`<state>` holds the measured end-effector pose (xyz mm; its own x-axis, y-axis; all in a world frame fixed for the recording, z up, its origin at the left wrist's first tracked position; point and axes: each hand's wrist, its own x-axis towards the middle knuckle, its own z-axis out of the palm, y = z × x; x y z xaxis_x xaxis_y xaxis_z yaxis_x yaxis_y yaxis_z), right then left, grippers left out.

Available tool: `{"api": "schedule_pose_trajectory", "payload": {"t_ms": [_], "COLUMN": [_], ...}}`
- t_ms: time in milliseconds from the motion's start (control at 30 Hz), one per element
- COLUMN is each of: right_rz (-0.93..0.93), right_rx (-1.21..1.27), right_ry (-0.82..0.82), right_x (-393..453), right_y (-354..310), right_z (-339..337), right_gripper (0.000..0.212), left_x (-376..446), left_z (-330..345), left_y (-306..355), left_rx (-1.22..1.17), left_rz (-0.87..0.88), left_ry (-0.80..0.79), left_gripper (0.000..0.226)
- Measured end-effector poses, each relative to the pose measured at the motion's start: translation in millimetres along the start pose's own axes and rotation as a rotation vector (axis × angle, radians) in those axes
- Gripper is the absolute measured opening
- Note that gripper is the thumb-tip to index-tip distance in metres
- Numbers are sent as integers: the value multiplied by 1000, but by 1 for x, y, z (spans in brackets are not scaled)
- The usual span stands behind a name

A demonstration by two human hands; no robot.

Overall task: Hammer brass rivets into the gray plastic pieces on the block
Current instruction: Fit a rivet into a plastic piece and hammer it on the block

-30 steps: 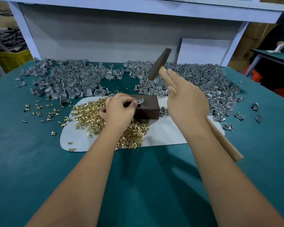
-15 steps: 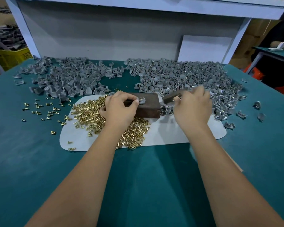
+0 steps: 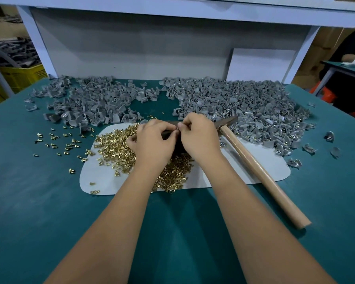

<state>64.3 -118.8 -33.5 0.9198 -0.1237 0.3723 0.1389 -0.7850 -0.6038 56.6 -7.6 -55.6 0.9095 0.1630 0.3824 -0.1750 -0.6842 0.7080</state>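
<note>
The fingers (image 3: 177,128) of both hands now meet tip to tip over the dark block (image 3: 178,145), pinched together on something too small to make out, probably a rivet or a gray piece being seated. A second ago the right hand (image 3: 199,138) held the hammer (image 3: 254,167) raised; since then it has laid it down, and the tool rests on the tabletop (image 3: 49,201) to the right, its dull metal head just beside the hand and its smooth pale wooden handle running toward the near right. So striking has paused, and this looks like the loading step before the next blow. The left hand (image 3: 152,142) covers the block's left part. Around the block, shiny brass rivets (image 3: 115,144) lie heaped on a flat white rounded mat (image 3: 244,173). Matte gray plastic pieces (image 3: 234,99), curved and shell-like, pile up on the far side, on teal felt-like cloth.
</note>
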Motion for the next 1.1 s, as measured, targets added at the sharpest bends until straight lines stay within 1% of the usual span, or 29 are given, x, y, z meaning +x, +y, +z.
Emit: {"api": "schedule_pose_trajectory", "payload": {"t_ms": [100,300,533,633,767,867,933,967,1000,1033,1067,1100], "right_rz": [-24,-53,-56,-25,5,-4,23,49,79,113,151,202], "right_rx": [-32,4,-15,24,82,160,227,204,108,-55,-245,-415], "right_ry": [39,116,144,128,68,-21,-25,20,92,163,201,182], "right_x": [-2,-7,-5,-5,-6,-8,-11,-12,-14,-16,-19,-22], "right_y": [-1,-1,-1,0,-1,0,6,10,16,24,32,39], "right_z": [2,8,12,11,6,-8,-22,-29,-37,-44,-52,-58], "right_gripper": [15,16,14,15,16,14,16,17,18,19,22,29], "left_x": [0,-1,-1,-1,-2,-1,1,2,2,2,2,2], "left_z": [0,0,2,2,0,-1,-1,-1,0,0,0,0], "left_y": [0,2,1,2,3,3,2,2,2,1,1,1], "left_rx": [11,21,27,19,-7,-9,-13,-20,-27,-32,-32,-27], "left_rz": [-3,-10,-17,-28,-40,-44,-49,-52,-53,-52,-48,-43], "left_ry": [5,17,20,20,-4,-35,-47,-52,-56,-58,-57,-54], "left_gripper": [9,9,9,8,15,12,11,11,11,11,10,10]}}
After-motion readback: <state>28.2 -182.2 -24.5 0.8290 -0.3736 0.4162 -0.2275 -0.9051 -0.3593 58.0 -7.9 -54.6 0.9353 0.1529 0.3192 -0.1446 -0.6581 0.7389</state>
